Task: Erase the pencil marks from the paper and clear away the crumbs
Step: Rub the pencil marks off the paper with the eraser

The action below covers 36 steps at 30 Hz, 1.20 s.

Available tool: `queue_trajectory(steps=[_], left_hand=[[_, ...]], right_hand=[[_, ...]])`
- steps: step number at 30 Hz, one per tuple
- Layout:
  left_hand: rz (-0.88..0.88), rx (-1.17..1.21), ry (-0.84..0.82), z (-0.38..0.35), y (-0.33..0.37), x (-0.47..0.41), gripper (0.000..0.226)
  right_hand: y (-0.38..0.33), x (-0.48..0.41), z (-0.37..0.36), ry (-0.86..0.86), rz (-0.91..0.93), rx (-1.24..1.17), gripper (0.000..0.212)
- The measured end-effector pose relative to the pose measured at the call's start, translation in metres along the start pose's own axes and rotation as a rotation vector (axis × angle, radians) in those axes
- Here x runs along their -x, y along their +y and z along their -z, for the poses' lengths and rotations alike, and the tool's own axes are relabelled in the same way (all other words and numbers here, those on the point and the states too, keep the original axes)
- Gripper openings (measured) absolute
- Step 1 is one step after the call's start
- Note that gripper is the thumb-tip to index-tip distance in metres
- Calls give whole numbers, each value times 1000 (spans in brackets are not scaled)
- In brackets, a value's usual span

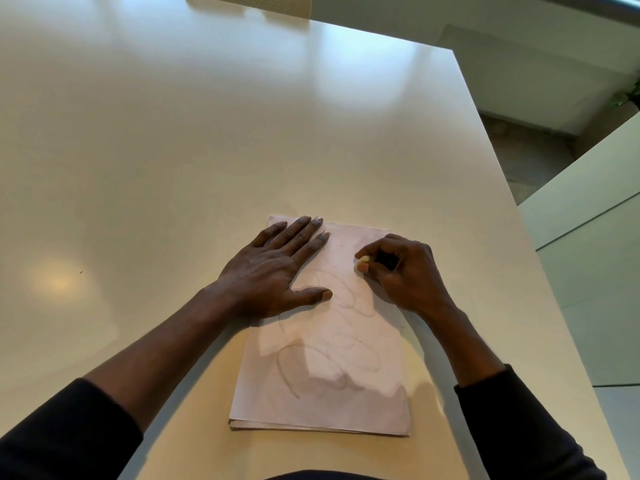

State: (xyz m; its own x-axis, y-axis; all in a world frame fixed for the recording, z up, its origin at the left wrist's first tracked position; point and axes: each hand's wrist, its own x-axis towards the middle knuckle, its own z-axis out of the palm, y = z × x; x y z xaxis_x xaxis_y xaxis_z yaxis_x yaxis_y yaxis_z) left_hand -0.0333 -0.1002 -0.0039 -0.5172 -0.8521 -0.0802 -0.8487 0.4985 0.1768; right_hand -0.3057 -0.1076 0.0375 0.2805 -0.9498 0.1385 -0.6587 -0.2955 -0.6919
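Fingers (372, 250) of the right hand (405, 271) are curled in tight, pinching a small pale eraser (362, 262) between thumb and forefinger; only its rounded end shows, pressed onto the upper right part of the paper (332, 358). That hand's heel rests on the sheet's right edge.

Left hand (273, 268) lies flat and spread, palm down, holding nothing. Its four fingers reach to the top left corner of the sheet, the thumb points right across the page toward the marks, and the palm overhangs the left edge onto the table (207, 133).

Paper lies near the table's front edge, long side running away from the person, top tilted slightly right. It looks like a thin stack, with layered edges showing at the bottom. Loose looping pencil marks (311, 362) cover the middle and lower part; the darkest loop sits at the lower left. The strip between the two hands is fainter. A few dark specks, possibly crumbs (334, 244), dot the upper area near the left fingertips; they are too small to tell for sure.

Dark sleeves (69, 431) cover both forearms from mid-arm back. Around the sheet the pale glossy tabletop carries light reflections. A patterned chair back (249, 1) shows at the far edge, and a floor (530, 157) lies beyond the right side.
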Motion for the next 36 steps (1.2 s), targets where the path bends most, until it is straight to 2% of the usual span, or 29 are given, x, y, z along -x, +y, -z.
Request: queue_trajectory(steps=[4, 8, 13, 17, 21, 26, 31, 34, 36], left_hand=[[-2, -7, -1, 0, 0, 0, 106], [-1, -3, 1, 1, 0, 0, 106], [-3, -1, 10, -1, 0, 1, 106], [-6, 4, 16, -2, 0, 1, 106], [-7, -3, 1, -2, -1, 0, 106], [-8, 4, 20, -2, 0, 0, 105], [-10, 7, 20, -3, -2, 0, 105], [-10, 13, 30, -4, -2, 0, 105], [-11, 17, 28, -4, -1, 0, 105]], right_hand=[[2, 10, 0, -81, 23, -9, 13], [5, 10, -1, 84, -41, -3, 14], [0, 20, -12, 18, 20, -14, 14], [-1, 7, -11, 148, -61, -15, 12], [-11, 12, -25, 30, 33, -5, 14], [-9, -3, -21, 118, -41, 14, 13], [-13, 8, -26, -14, 50, -9, 13], [-11, -2, -23, 85, -12, -11, 13], [-15, -2, -25, 76, 11, -5, 13]])
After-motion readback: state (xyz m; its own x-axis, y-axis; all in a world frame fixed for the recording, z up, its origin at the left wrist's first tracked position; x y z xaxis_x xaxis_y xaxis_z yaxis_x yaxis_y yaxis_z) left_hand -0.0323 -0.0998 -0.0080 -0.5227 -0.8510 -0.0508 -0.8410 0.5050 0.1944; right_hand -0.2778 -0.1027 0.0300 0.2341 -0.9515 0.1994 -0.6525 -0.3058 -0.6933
